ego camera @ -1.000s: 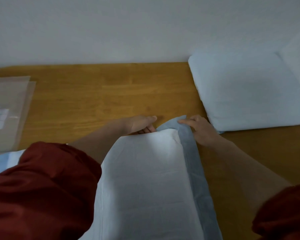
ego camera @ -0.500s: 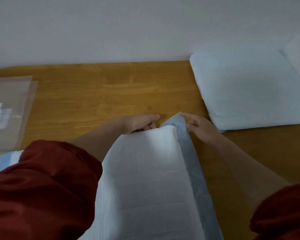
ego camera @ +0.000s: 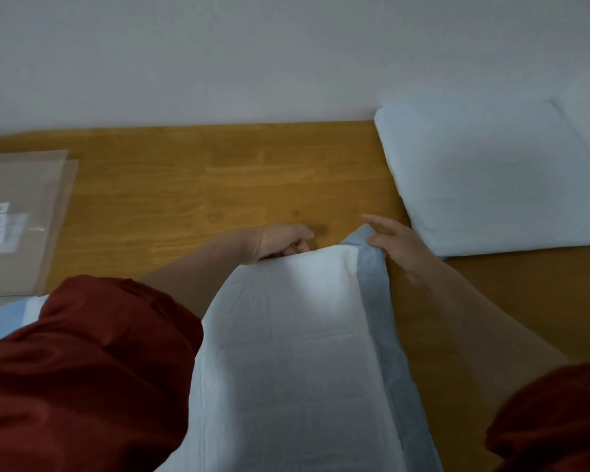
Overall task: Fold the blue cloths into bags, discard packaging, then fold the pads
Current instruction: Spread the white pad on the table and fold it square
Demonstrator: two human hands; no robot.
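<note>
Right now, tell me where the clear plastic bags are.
In the head view, the clear plastic bags lie flat at the far left of the wooden table, well left of the left hand and just beyond a light blue cloth.

A white pad (ego camera: pixel 293 352) with a blue border lies on the wooden table (ego camera: pixel 201 172), near centre. The left hand (ego camera: pixel 276 240) grips its far edge, fingers curled. The right hand (ego camera: pixel 395 247) pinches the far right corner. A stack of folded pads (ego camera: pixel 491 185) sits far right. Several clear plastic bags (ego camera: pixel 17 206) lie flat at left.
</note>
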